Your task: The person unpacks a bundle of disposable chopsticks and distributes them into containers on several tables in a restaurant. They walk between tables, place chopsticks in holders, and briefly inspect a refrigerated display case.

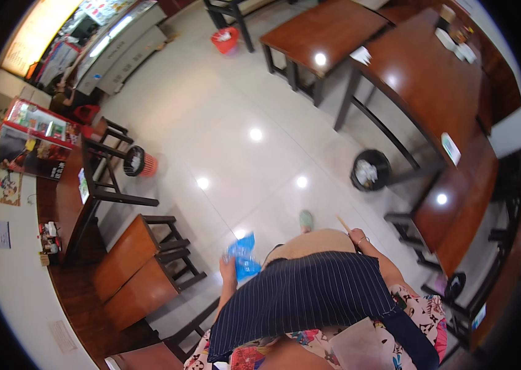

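Blue crumpled cloth or bag (243, 256) is being held in the left hand (229, 266), fingers closed around it, low beside the dark pinstriped apron (310, 296). Right hand (359, 239) is gripping a thin wooden stick (343, 224), likely a broom or mop handle, on the other side of the apron; only its top end is showing, so I can't tell what is at the bottom. Person is standing on the pale tiled floor (242, 123), one green shoe (305, 219) poking out just ahead of the apron.

Progress, judged: cleaning looks early or mid-way. Black waste bin (370, 169) ahead-right of the apron is holding white scraps, and so are the red bin (225, 39) far ahead and the red-and-black bin (139, 161) ahead-left. Long wooden bench (433, 80) ahead-right is carrying papers and small items. Cloth isn't touching any surface; nothing is being wiped right now.
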A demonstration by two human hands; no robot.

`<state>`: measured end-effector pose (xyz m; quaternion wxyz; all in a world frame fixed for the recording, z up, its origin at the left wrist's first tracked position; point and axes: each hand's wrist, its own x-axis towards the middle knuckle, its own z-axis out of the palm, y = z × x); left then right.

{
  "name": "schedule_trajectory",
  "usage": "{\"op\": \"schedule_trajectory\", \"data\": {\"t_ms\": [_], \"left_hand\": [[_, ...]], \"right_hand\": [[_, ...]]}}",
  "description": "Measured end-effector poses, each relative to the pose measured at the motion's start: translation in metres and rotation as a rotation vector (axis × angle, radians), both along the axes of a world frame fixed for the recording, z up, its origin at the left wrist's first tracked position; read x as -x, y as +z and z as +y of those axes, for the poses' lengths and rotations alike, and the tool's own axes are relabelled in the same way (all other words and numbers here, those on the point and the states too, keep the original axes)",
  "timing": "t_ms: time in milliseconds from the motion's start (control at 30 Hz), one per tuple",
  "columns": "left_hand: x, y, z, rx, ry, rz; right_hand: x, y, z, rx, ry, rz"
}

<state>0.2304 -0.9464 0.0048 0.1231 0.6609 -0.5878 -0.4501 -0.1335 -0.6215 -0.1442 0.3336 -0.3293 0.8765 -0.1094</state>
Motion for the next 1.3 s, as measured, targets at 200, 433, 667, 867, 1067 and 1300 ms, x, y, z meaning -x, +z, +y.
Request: {"op": "schedule_trajectory", "data": {"t_ms": [200,433,667,867,1067,1300], "left_hand": [[-0.07,-0.035,-0.007,-0.128,0.243,-0.115],[-0.057,-0.064,-0.097,-0.21,0.306,-0.203],[0.051,-0.059,-0.342,-0.112,0.327,0.194],[0.144,-0.025,-0.566,0.089,0.273,0.395],[0.2,-0.037,-0.658,0.071,0.314,0.202],[0.185,-0.1,-0.685,0.203,-0.07,-0.241]], "right_hand": [[0.094,0.09,-0.249,0.152,-0.511,-0.506],[0.171,0.076,-0.385,0.215,-0.314,-0.382],[0.206,0.017,-0.4,-0.031,-0.214,-0.307],[0.225,0.014,-0.473,-0.174,0.204,-0.041],[0.316,0.003,-0.622,-0.233,0.538,0.005],[0.431,0.024,-0.883,0.134,-0.254,-0.417]]}}
